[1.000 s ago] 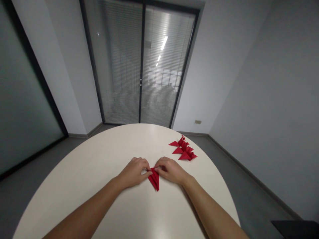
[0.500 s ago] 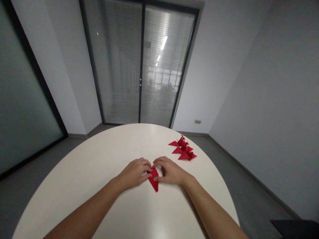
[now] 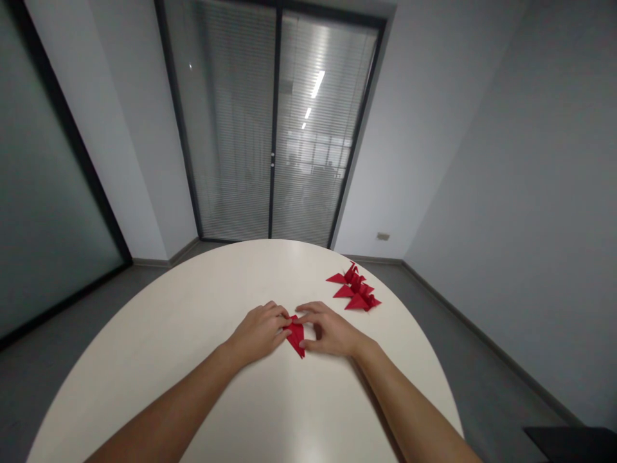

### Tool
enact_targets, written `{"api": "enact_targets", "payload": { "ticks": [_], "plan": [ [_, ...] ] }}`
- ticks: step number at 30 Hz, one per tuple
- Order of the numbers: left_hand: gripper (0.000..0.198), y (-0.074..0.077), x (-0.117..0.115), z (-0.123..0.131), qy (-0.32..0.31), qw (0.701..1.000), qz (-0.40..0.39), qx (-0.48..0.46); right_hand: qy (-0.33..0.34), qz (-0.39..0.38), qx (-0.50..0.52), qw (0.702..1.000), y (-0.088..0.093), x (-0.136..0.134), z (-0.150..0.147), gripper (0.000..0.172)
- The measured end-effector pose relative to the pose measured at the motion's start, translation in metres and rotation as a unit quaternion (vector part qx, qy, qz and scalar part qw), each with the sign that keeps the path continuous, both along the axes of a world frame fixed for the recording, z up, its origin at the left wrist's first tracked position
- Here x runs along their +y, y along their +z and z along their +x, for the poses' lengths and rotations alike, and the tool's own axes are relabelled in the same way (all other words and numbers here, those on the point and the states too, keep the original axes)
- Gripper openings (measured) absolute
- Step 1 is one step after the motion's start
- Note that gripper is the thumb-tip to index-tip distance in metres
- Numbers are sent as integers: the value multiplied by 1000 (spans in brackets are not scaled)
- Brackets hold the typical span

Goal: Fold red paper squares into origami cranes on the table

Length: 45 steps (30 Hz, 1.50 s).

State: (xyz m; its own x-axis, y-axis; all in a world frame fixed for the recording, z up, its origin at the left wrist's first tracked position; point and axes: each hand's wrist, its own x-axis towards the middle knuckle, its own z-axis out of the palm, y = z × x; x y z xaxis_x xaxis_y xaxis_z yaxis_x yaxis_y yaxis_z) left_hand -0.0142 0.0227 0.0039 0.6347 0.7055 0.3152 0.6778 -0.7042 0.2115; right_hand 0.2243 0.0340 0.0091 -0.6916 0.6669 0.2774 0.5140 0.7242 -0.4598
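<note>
A small piece of folded red paper (image 3: 295,337) lies on the table between my hands, its narrow point toward me. My left hand (image 3: 260,331) grips the paper's left edge, with thumb and fingers closed on it. From the other side my right hand (image 3: 330,329) holds it, the index fingertip on the upper part and the thumb at the right edge near the lower point. Fingertips cover parts of the paper's top and sides. Beyond my right hand stand several red origami cranes (image 3: 357,289), close together in a row.
The round cream table (image 3: 216,283) spreads out under both arms. Past its far edge is a glass door (image 3: 274,128) with blinds, flanked by pale walls. A dark object (image 3: 573,444) shows at the lower right corner, off the table.
The folded paper has shifted slightly up and away from me, and its lower point sits higher. Both hands keep their hold with small finger movements; the cranes stay put.
</note>
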Motion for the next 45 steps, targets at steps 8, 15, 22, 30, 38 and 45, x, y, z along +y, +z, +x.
{"api": "enact_targets", "payload": {
  "ticks": [8, 15, 22, 30, 38, 45],
  "plan": [
    [25, -4, 4, 0, 3, 1000, 22, 9, 42, 15, -14, 999, -2, 5, 0, 52],
    [22, -3, 5, -2, -27, 999, -7, -18, 44, 11, 23, 999, 1, 2, -2, 55],
    [22, 1, 1, -6, -64, 996, -37, -42, 35, 24, 34, 999, -1, 1, 0, 47],
    [23, 1, -1, -5, -69, 996, -42, -38, 30, 7, 41, 999, 1, 0, 0, 47],
    [22, -1, 0, -4, -50, 996, -45, -53, 32, -18, 45, 998, -3, 2, 0, 53],
    [21, -8, 2, -2, -22, 997, -39, -62, 17, -7, 39, 999, 0, -1, -5, 48]
  ]
}}
